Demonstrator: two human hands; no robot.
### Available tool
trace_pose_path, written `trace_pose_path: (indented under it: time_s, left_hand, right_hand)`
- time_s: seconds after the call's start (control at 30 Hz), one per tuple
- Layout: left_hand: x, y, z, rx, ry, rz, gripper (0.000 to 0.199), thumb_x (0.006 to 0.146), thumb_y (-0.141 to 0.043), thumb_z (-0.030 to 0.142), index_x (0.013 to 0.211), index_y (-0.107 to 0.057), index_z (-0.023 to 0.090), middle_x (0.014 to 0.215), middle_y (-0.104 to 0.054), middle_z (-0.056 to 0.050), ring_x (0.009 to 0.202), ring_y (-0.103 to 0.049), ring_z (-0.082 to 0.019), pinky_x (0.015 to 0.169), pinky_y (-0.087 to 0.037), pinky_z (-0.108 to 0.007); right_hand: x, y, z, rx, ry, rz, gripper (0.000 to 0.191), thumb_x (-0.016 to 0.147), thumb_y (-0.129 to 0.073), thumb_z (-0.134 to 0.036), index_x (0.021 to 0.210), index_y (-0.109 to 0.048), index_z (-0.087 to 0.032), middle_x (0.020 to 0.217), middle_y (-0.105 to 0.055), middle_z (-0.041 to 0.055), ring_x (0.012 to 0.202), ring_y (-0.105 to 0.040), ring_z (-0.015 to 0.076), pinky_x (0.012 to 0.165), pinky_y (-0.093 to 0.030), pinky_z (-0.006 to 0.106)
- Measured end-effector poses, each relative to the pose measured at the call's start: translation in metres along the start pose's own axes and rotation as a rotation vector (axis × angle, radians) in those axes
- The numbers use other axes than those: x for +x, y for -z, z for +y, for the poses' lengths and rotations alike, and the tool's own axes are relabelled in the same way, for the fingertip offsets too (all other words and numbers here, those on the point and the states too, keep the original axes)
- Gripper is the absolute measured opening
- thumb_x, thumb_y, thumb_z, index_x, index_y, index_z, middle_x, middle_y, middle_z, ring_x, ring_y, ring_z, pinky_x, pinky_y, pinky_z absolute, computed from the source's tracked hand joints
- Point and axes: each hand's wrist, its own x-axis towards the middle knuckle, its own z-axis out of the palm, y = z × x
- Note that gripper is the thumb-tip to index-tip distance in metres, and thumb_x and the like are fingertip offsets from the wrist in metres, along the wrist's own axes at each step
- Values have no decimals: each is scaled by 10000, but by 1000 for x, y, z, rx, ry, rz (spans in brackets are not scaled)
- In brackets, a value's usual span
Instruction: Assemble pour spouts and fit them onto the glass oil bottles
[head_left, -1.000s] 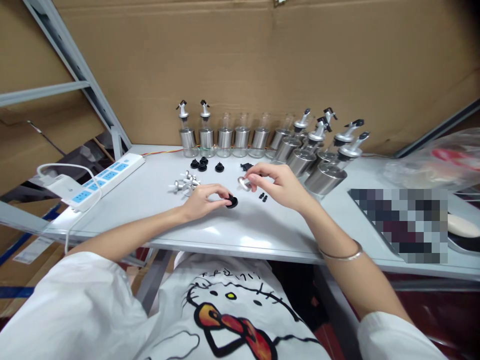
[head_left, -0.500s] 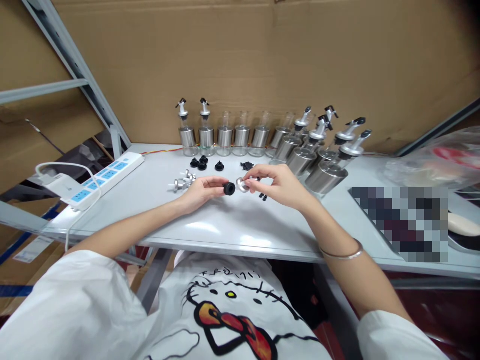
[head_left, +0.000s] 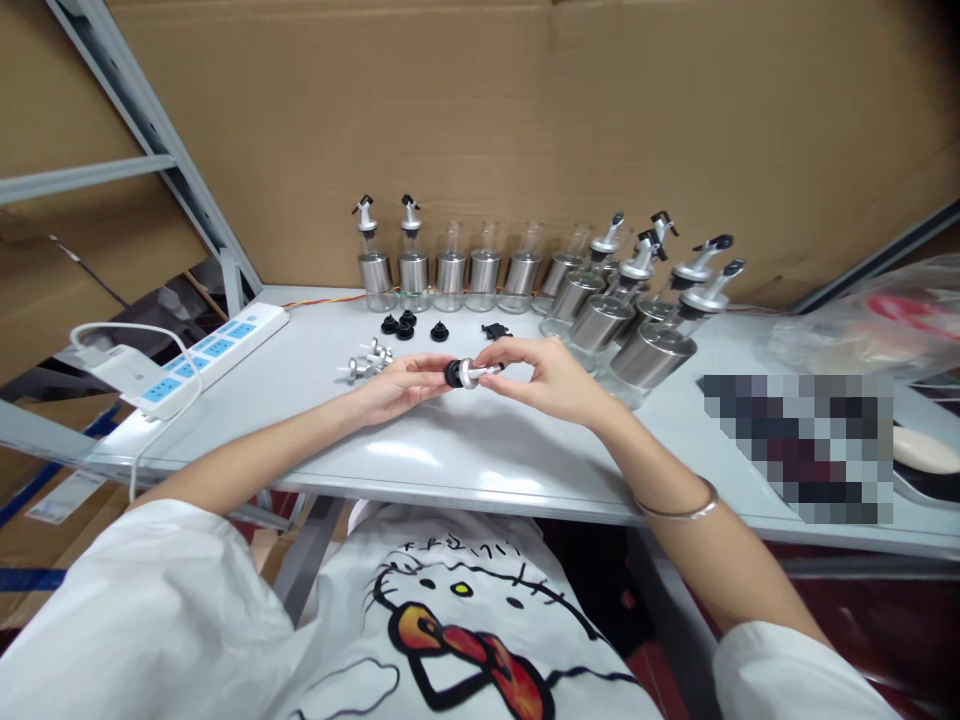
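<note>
My left hand [head_left: 409, 385] pinches a black stopper [head_left: 453, 374] between thumb and fingers. Against its right side sits a silver pourer spout [head_left: 469, 373], gripped by my right hand [head_left: 544, 375] with thumb and fingertips. The two parts touch, in line with each other, above the grey table [head_left: 420, 450]. Just behind my left hand lie several silver spout parts [head_left: 367, 362]. Farther back are several loose black stoppers [head_left: 439, 332] and a small pile of black pieces [head_left: 496, 331].
Glass bottles with steel sleeves [head_left: 486, 270] line the back, some without spouts. Bottles with spouts [head_left: 652, 350] crowd the back right. At the left lies a power strip [head_left: 217, 352] with a white cable. Farther right are a blurred-out object [head_left: 810, 445] and a plastic bag [head_left: 870, 310].
My right hand has moved slightly left, bringing the silver spout against the black stopper; a gap was between them before. My left hand has barely moved.
</note>
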Motion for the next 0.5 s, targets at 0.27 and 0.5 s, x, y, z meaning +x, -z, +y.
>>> trace_pose_path:
  time_s: [0.27,0.5]
  left_hand:
    - [-3,-1,0,21,-24,33,290,603,-803,82,857,-673,137,839,-689,-11,788,-652,-123,887,-478,-335]
    - [-3,-4,-3,201,-71,24,317,605,-818,216,849,-630,143,791,-675,-6,721,-636,-123,825,-480,-338]
  right_hand:
    - [2,-2,2,-21,55,-2,144,813,-584,-232,914,-677,-189,915,-736,41,808,-657,166,755,-497,297]
    - [3,-3,2,-57,37,-32,112,816,-591,-237,885,-667,-191,905,-733,47,805,-649,179,732,-480,307]
